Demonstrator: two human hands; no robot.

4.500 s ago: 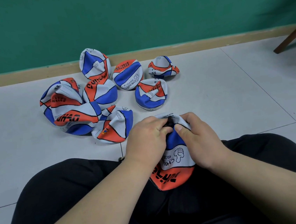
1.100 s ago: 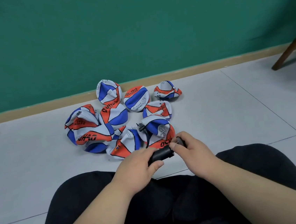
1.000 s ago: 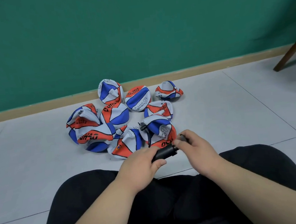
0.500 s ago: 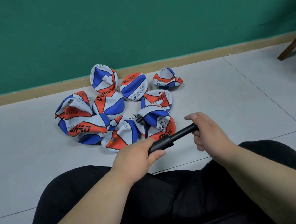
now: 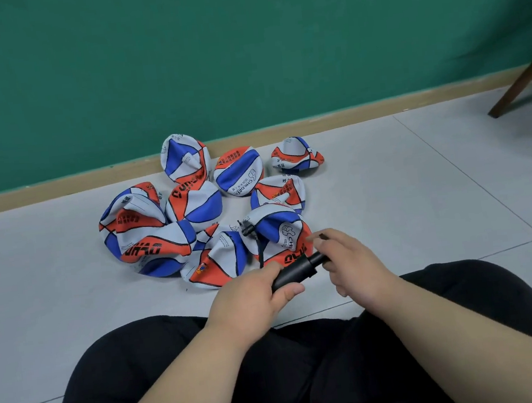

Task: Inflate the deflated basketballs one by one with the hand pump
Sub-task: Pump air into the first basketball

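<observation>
On the floor (image 5: pixel 422 201) just ahead of the person's knees, the nearest basketball (image 5: pixel 280 229) lay crumpled against the rest of the deflated basketballs (image 5: pixel 150 239), with a thin black hose (image 5: pixel 258 248) running from its valve down to the hand pump (image 5: pixel 293 272).

The left hand (image 5: pixel 252 301) was wrapped round the pump's barrel, thumb along the near side, holding it level above the floor. The right hand (image 5: pixel 357 267) had its fingers curled about the handle, a dark tip of which poked out by the forefinger.

What had changed was the plunger. Half a second before, the rod had been drawn well out and the right hand stood clear of the barrel. Now only a short stub of rod showed between the two hands, so the right hand had driven the handle back in. A second before, the hands had been close together like this, which made one full draw and push.

A few seconds earlier the ball had been in the lap with both hands at its valve. It now sat on the floor, connected. The needle step looked finished and pumping was under way, though the ball looked as slack as before. I judged that many more strokes were needed, and none of the other balls had been started.
</observation>
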